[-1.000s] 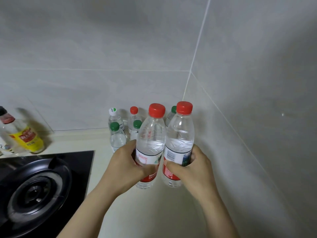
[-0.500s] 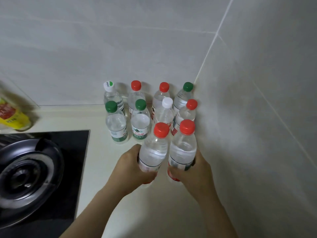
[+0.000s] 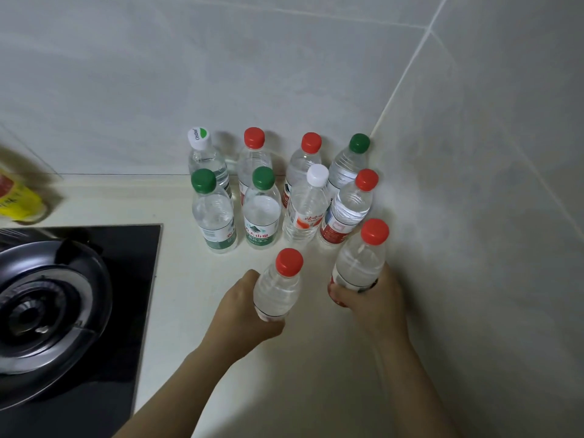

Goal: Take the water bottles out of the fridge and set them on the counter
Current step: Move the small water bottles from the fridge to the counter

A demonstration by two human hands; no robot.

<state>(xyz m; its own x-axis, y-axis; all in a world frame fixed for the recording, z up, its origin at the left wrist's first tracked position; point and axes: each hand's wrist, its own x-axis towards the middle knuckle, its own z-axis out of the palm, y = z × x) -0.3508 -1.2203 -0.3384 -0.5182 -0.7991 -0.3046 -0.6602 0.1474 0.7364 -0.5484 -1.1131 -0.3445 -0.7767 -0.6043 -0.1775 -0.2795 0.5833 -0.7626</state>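
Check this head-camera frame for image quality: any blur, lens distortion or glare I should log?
Head view: the yellow-labelled bottle at the left edge is smeared by blur; wide-angle bending bows the wall tile seam; soft, dim light, with a faint highlight on the stove burner ring; the bottles held in the left hand and right hand stay fairly sharp.

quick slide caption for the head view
Left hand and right hand each hold a red-capped bottle in front of eight bottles standing on the counter beside a stove.
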